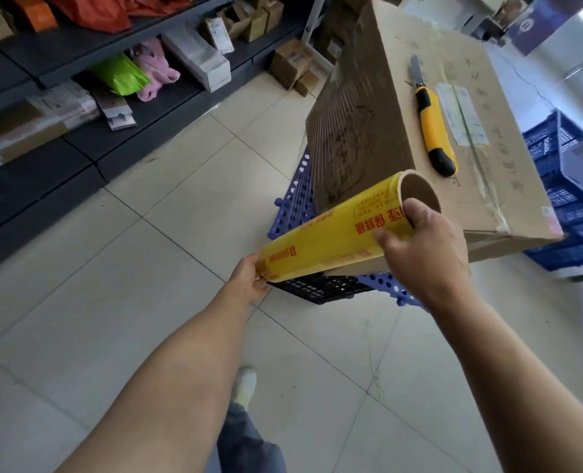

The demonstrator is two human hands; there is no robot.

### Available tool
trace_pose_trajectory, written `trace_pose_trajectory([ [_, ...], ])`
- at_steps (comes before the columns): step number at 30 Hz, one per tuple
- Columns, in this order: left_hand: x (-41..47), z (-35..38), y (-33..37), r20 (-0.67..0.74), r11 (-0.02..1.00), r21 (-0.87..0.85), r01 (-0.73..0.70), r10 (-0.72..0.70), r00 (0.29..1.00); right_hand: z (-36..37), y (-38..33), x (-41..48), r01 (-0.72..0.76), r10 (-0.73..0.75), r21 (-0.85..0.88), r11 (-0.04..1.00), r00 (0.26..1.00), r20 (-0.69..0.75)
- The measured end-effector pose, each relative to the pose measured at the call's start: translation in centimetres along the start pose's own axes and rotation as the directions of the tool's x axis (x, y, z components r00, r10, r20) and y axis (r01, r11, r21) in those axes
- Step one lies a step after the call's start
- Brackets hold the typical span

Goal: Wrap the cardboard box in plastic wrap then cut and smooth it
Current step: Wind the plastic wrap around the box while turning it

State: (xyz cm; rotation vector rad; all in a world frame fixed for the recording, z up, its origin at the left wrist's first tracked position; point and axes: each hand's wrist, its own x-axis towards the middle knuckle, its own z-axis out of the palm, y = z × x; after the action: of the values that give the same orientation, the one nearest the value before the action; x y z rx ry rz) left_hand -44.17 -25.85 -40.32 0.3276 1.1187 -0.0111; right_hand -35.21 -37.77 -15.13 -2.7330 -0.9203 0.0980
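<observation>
Head view: the box [402,97] sits on a blue crate [292,203] at right, knife [433,131] on top, with the roll [327,237] slanting at its near-left corner. The left hand [249,279] grips the roll's near end, and the right hand [426,247] clasps the far end by the open core. Likely a stiff, light tube with slippery film: holding both ends seems best.

Dark shelving [78,145] is seen along the left, on which a green bag [121,75], a pink bag [157,71] and a long white carton [198,59] are laid. Small brown cartons [290,64] are stood on the tiled floor [112,285]. Blue crates [563,186] are stacked at the right; a blue perforated panel [295,203] and a black crate [317,288] are seen at the centre.
</observation>
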Motion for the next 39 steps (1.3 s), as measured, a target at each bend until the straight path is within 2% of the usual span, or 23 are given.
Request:
trace_pose_trajectory([
  [7,0.1,0.7,-1.2,-0.117,0.992,0.109,0.068,-0.055,0.992,0.1,-0.2,-1.6,0.010,-0.010,-0.023,1.000,1.000,-0.011],
  [10,-0.1,1.2,-2.0,-0.092,0.994,0.055,0.097,-0.092,0.991,0.1,0.6,-2.0,0.014,-0.014,0.011,1.000,1.000,-0.009],
  [17,0.6,1.6,-5.5,-0.093,0.998,-0.065,0.005,-0.011,0.996,-0.3,3.5,-3.7,0.090,-0.081,-0.079,0.993,0.991,0.104],
  [21,0.4,2.3,-7.5,-0.074,0.999,-0.049,-0.020,0.016,0.997,-0.7,5.4,-4.5,0.065,-0.069,0.034,0.997,0.986,0.150],
  [24,0.5,2.9,-9.0,-0.076,1.000,-0.020,0.013,-0.014,0.997,-0.9,6.9,-4.8,0.112,-0.113,0.015,0.994,0.987,0.119],
  [33,0.5,3.8,-13.4,-0.052,0.990,-0.140,0.017,-0.024,0.998,-2.3,11.8,-6.1,0.208,-0.202,-0.041,0.977,0.971,0.131],
  [37,0.2,4.7,-15.1,-0.050,0.994,-0.106,0.028,-0.033,0.998,-2.5,12.9,-6.6,0.315,-0.301,-0.075,0.946,0.941,0.153],
  [39,-0.1,5.2,-15.9,-0.071,0.995,-0.092,0.026,-0.032,0.997,-2.6,13.5,-6.4,0.324,-0.311,-0.062,0.944,0.938,0.153],
])
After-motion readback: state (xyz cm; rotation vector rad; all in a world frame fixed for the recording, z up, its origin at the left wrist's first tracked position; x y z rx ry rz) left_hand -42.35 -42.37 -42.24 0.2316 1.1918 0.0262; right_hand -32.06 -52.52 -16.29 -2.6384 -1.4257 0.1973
